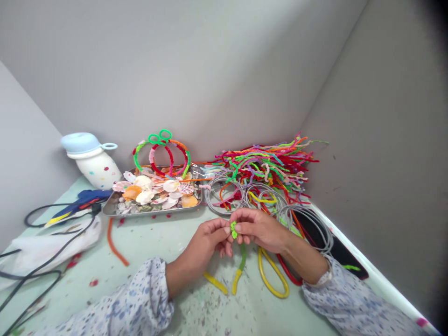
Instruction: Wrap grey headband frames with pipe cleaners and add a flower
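Observation:
Just front of centre, both my hands pinch a short, bunched lime-green pipe cleaner (pixel 234 229) between thumbs and fingertips. My left hand (pixel 213 236) has its side, and my right hand (pixel 259 229) grips the other, with the fingertips nearly touching. Beneath the hands a strip wrapped in green and yellow fuzzy wire (pixel 239 273) comes into view, and a yellow end (pixel 215 283) shows to its left. Whether these join the piece in my fingers is hidden. Beside my right wrist lies a yellow loop (pixel 272 275).
A metal tray (pixel 154 213) of seashells stands behind, with wrapped pipe-cleaner rings (pixel 188 158) on it. A heap of coloured pipe cleaners (pixel 266 161) and grey wire coils (pixel 224 196) sit back right. At left are a white bottle (pixel 98 169), black cable (pixel 75 233) and plastic bag (pixel 56 245).

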`<state>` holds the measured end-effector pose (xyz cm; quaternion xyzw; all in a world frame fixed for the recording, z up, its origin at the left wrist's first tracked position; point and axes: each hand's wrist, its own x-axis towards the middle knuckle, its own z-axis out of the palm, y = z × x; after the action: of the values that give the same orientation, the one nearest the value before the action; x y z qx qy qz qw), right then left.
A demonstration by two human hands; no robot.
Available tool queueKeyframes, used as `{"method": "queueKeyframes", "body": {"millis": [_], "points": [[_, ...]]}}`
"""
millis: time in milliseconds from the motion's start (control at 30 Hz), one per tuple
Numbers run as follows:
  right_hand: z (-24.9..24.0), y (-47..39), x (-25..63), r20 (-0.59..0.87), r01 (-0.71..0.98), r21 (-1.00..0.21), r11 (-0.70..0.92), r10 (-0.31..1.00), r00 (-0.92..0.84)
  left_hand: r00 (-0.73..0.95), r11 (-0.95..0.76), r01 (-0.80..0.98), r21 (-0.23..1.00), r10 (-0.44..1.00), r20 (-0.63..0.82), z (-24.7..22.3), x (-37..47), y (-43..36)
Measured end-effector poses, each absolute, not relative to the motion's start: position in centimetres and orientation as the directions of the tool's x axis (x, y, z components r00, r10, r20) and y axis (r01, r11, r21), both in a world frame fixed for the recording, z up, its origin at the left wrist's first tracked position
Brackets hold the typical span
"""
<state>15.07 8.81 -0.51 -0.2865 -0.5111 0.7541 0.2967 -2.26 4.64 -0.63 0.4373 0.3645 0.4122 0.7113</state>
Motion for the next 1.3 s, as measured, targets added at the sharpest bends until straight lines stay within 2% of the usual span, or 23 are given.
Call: {"method": "queueKeyframes", "body": {"millis": [167,267,367,433,500,700,967,1067,1200,1300], "points": [[-0.3,8.8,15.3,-0.071,-0.110,-0.974,-0.199,0.724,-0.686,0.530,0.533,-0.415,0.738,0.800,-0.280,-0.7,-2.4,4.8],[-0.1,8.8,15.4,-0.078,-0.099,-0.974,-0.203,0.711,-0.699,0.539,0.543,-0.414,0.730,0.793,-0.284,-0.7,-2.3,4.8],[-0.2,8.9,15.5,-0.133,-0.128,-0.947,-0.294,0.725,-0.675,0.426,0.374,-0.330,0.867,0.878,-0.216,-0.9,-2.1,4.6],[-0.3,8.9,15.4,-0.180,-0.157,-0.919,-0.362,0.738,-0.651,0.313,0.186,-0.206,0.961,0.943,-0.116,-1.1,-2.1,4.5],[-0.3,8.9,15.3,-0.210,-0.176,-0.899,-0.401,0.748,-0.630,0.220,0.035,-0.077,0.996,0.975,-0.017,-1.4,-2.1,4.3],[0.0,8.4,14.6,-0.237,-0.210,-0.876,-0.435,0.766,-0.597,0.160,-0.197,0.199,0.960,0.973,0.166,-2.1,-2.3,4.0],[0.6,7.2,13.3,-0.196,-0.241,-0.904,-0.353,0.844,-0.500,0.087,-0.355,0.371,0.858,0.933,0.348,-0.9,-2.5,3.7],[0.6,6.5,12.7,-0.126,-0.209,-0.949,-0.235,0.893,-0.431,0.060,-0.334,0.303,0.892,0.941,0.332,-0.5,-2.4,3.5],[1.1,5.9,12.4,-0.026,-0.097,-0.993,-0.066,0.929,-0.370,0.093,-0.157,0.037,0.987,0.984,0.153,-0.3,-2.3,3.6],[1.5,6.2,12.8,-0.024,-0.145,-0.985,-0.089,0.917,-0.397,0.151,-0.088,-0.101,0.991,0.983,0.103,-0.3,-2.3,4.0]]}}
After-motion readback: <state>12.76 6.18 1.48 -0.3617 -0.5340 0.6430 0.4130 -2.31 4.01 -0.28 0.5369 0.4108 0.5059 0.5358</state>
